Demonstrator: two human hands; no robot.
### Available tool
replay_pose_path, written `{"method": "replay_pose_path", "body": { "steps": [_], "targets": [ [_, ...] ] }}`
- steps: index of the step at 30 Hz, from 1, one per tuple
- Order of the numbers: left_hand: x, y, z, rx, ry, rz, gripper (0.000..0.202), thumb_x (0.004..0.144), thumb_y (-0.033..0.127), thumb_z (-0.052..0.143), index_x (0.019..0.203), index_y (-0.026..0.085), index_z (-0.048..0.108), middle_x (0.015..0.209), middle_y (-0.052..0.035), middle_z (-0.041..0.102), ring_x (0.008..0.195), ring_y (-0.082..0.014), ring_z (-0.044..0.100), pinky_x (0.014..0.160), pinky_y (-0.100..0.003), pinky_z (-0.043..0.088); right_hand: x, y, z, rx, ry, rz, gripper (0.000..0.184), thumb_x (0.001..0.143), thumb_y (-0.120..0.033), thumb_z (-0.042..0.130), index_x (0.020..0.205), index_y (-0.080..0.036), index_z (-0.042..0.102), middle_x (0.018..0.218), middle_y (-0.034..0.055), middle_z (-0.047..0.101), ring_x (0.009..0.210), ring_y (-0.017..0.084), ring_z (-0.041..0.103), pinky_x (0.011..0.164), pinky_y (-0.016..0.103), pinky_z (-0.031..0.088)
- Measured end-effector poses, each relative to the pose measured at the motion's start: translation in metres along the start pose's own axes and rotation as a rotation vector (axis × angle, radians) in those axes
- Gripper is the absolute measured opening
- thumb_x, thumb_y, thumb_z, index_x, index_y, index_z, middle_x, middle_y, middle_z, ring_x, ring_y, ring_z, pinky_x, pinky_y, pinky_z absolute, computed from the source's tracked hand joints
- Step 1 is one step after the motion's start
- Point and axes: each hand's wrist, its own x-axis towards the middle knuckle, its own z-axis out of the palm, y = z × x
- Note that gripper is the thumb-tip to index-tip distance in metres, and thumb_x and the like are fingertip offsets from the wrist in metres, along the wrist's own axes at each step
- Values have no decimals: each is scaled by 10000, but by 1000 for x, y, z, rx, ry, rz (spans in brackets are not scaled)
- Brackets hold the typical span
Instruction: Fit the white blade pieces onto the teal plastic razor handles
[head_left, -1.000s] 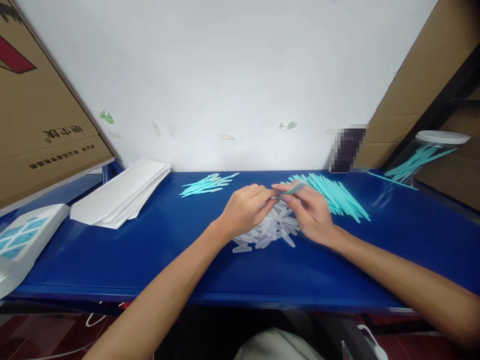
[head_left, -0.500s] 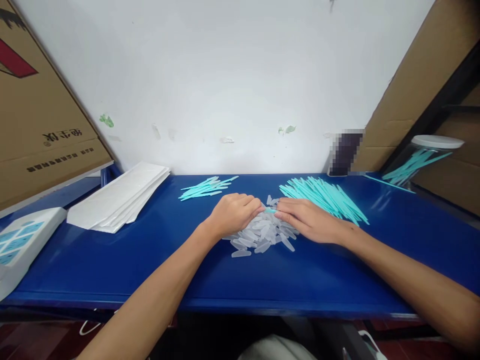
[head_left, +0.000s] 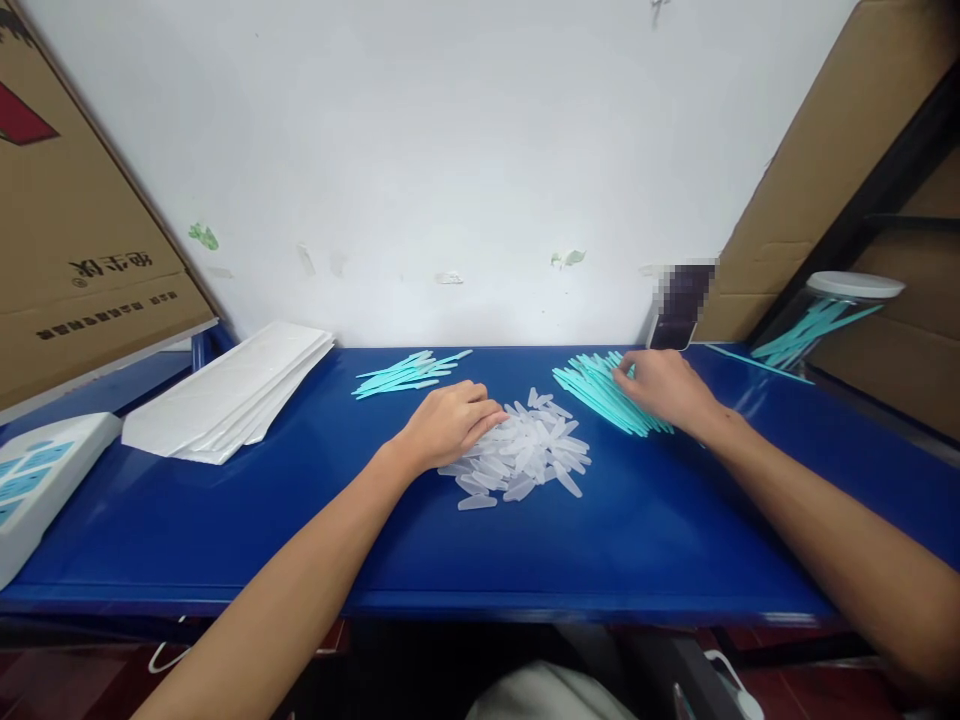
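My left hand (head_left: 454, 422) is closed at the left side of a heap of clear, frosted plastic caps (head_left: 529, 450). Its thumb and fingers press together, and whatever they hold is hidden. My right hand (head_left: 664, 388) is over the right part of a pile of thin teal sticks (head_left: 600, 395), fingers curled down and thumb close to the forefinger. Whether a stick is between them is hidden. A smaller bunch of teal sticks (head_left: 405, 374), some with pale caps on their ends, lies behind my left hand.
White flat sleeves (head_left: 232, 390) are stacked on the blue table (head_left: 300, 540) at left, beside a white device with blue keys (head_left: 45, 480). A clear jar of teal sticks (head_left: 817, 320) and a pixelated dark object (head_left: 679, 305) stand back right. Cardboard (head_left: 82, 220) rises at left.
My hands were together over the caps with a teal piece between them. My right hand has moved right to the teal stick pile; my left hand stays beside the caps.
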Motion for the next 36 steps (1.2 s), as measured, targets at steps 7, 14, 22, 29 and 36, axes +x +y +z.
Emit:
{"method": "replay_pose_path", "body": {
  "steps": [7,14,22,29,36],
  "targets": [
    [-12,-35,-6,136,40,-513,415,1044,344,339,1165,161,692,1065,-124,658,1025,-275,588,877,-397,479,0,-5,-1,113,100,-96,296,908,-408,478,810,-191,655,824,110,688,768,250,633,662,336,413],
    [-42,-82,-6,230,-164,-835,416,998,364,412,1331,222,616,1344,-139,573,1227,-370,494,983,-567,425,-3,-7,-10,302,171,-101,364,891,-494,494,650,-221,507,735,46,615,662,197,539,629,318,366],
    [-40,-85,-5,196,-168,-831,381,987,312,440,1312,209,611,1243,-156,604,1165,-347,525,936,-501,451,-12,-24,-5,291,128,-222,484,955,-499,398,557,-224,420,575,22,531,536,161,444,565,315,317],
    [-42,-89,-6,171,-205,-829,278,989,323,458,1123,190,662,1166,-157,609,1118,-338,539,899,-475,463,-24,-44,-4,412,60,-266,508,944,-571,450,584,-216,504,524,-10,507,504,139,427,544,299,323],
    [-40,-81,-7,210,-186,-781,234,996,248,420,1027,146,628,1136,-172,619,1108,-348,519,922,-504,429,-31,-51,1,425,6,-248,316,807,-491,627,660,-211,620,518,-18,537,500,148,480,546,297,328]
  ]
}}
